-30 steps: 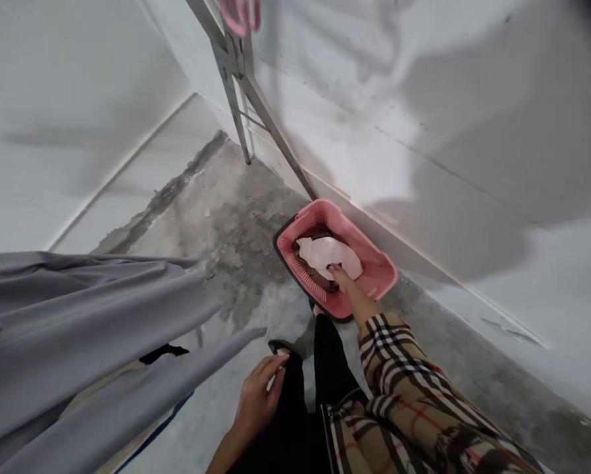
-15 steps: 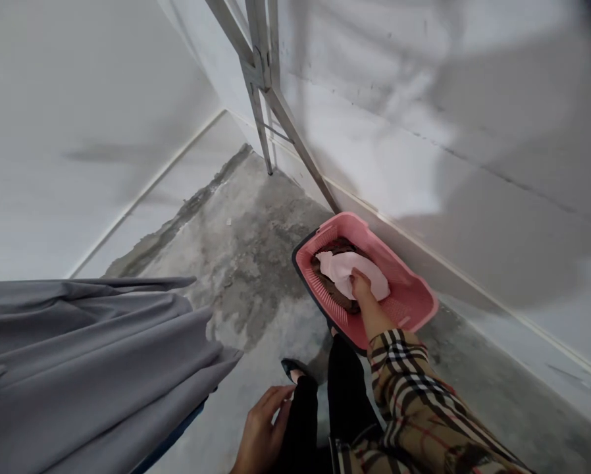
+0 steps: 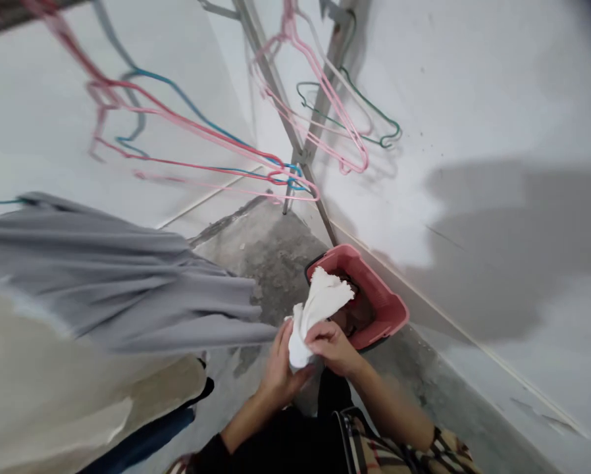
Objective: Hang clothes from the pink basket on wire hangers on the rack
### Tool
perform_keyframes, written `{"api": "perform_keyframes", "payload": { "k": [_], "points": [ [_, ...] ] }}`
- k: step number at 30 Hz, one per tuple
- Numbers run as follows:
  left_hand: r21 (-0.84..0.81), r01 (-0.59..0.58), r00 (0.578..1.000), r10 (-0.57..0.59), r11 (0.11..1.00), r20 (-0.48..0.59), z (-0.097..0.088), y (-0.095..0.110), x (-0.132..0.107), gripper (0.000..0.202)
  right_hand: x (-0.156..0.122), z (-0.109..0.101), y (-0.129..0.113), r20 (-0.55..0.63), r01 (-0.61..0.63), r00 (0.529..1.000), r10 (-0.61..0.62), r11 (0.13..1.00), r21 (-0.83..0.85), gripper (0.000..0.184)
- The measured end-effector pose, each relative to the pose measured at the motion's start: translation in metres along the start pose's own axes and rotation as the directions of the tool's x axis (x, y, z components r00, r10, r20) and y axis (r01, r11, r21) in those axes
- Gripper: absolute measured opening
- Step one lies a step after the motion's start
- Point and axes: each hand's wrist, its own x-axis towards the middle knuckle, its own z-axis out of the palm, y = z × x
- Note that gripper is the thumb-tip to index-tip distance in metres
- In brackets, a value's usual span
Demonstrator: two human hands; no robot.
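A bunched white cloth (image 3: 322, 299) with a frilled edge is between my two hands, above the near side of the pink laundry basket (image 3: 390, 309). My left hand (image 3: 280, 365) is wrapped round its lower left side, thumb underneath. With bent fingers, my right hand (image 3: 334, 347) pinches the cloth from the right. Its frilled end points up and away, over the basket. Dark brown cloth (image 3: 363, 315) lies inside the basket, partly hidden by the white piece. I cannot make out the exact kind of garment.
Pink and red hangers (image 3: 211, 135), a blue hanger (image 3: 177, 92) and a green hanger (image 3: 369, 105) hang ahead. Grey clothing (image 3: 128, 283) and a beige garment (image 3: 147, 401) hang at left. A metal rack leg (image 3: 320, 217) stands behind the basket, by the wall (image 3: 497, 131).
My right hand has lifted the white cloth out of the basket towards me. My left hand has come up and taken hold of it too. The view has tilted up, bringing the hangers in.
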Motion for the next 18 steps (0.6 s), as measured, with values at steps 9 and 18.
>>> {"api": "perform_keyframes", "payload": {
  "k": [9, 18],
  "points": [
    [-0.213, -0.102, 0.974, 0.053, 0.972, -0.222, -0.097, 0.041, -0.022, 0.033, -0.011, 0.081, -0.052, 0.259, 0.341, 0.936, -0.239, 0.799, -0.496, 0.019],
    [-0.367, -0.21, 0.94, 0.084, 0.906, -0.33, -0.178, 0.07, -0.076, 0.034, 0.046, 0.136, -0.012, 0.529, 0.636, 0.771, -0.354, 0.442, -0.633, 0.024]
  ]
}}
